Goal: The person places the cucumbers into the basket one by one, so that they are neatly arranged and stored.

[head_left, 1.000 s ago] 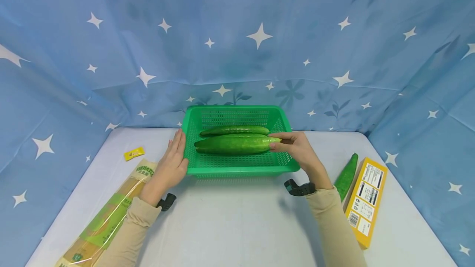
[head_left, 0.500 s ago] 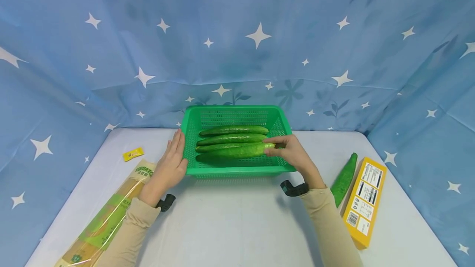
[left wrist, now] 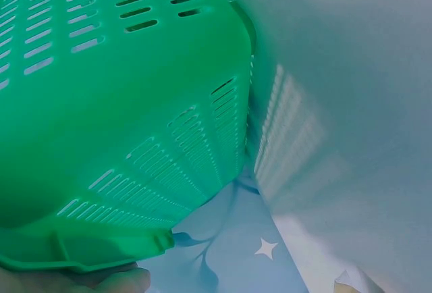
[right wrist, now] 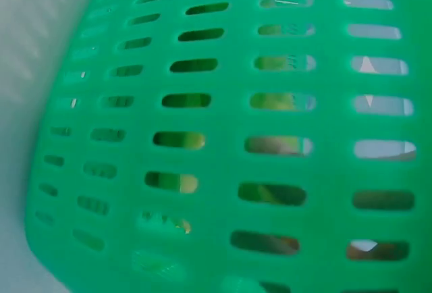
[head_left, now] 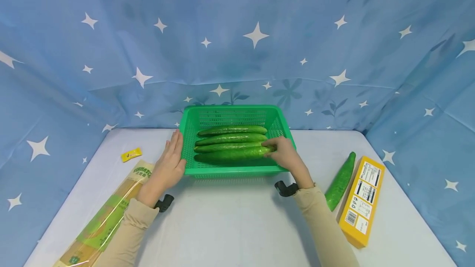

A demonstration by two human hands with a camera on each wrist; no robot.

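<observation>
Several long green cucumbers lie side by side in a green plastic basket point(head_left: 233, 169). At the basket's right end, my right hand point(head_left: 285, 154) pinches the tip of the front cucumber point(head_left: 226, 155) between thumb and fingers. The right wrist view looks through the slotted basket wall point(right wrist: 324, 124), and the grip itself is mostly hidden there. My left hand point(head_left: 170, 167) rests with straight fingers against the basket's left side. In the left wrist view its fingertips point(left wrist: 125, 281) show at the rim.
Another cucumber point(head_left: 340, 182) lies at the right, beside a yellow box point(head_left: 361, 201) with white labels. On the left are a long clear-and-green food package point(head_left: 107, 217) and a small yellow packet point(head_left: 131, 154). A blue star-patterned curtain point(head_left: 233, 44) stands behind the table.
My right hand has lowered the front cucumber toward me, and it now lies in the row with the others. The cucumbers behind it have come into view. My left hand stays at the basket.
</observation>
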